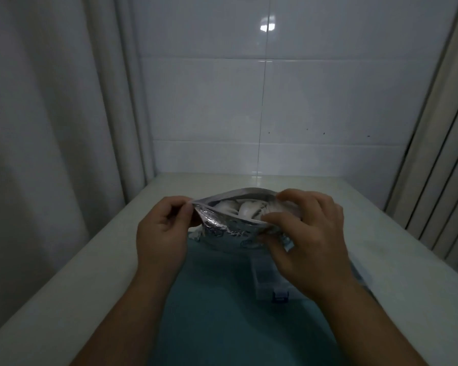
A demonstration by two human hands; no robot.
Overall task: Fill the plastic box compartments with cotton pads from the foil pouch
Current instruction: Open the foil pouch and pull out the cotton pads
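Worktop (64,273) carries a cloth (222,299); the box (267,281) lies at five o'clock of the pouch (230,228). The left hand (161,231) pinches its mouth at nine, the right hand (307,233) at three. The foil looks light and slick. The pads (245,211) inside look soft and weightless, so pinch one by its edge.

My left hand (161,233) pinches the left corner of the foil pouch (222,229), and my right hand (304,239) grips the right end of its rim. The pouch is silver and crinkled, held upright with its mouth spread open toward me. White cotton pads (245,210) sit bunched together inside, close to the opening. The plastic box (265,276) is clear with a blue latch (280,297) on its near edge. It lies flat just below the pouch, partly hidden under my right wrist.
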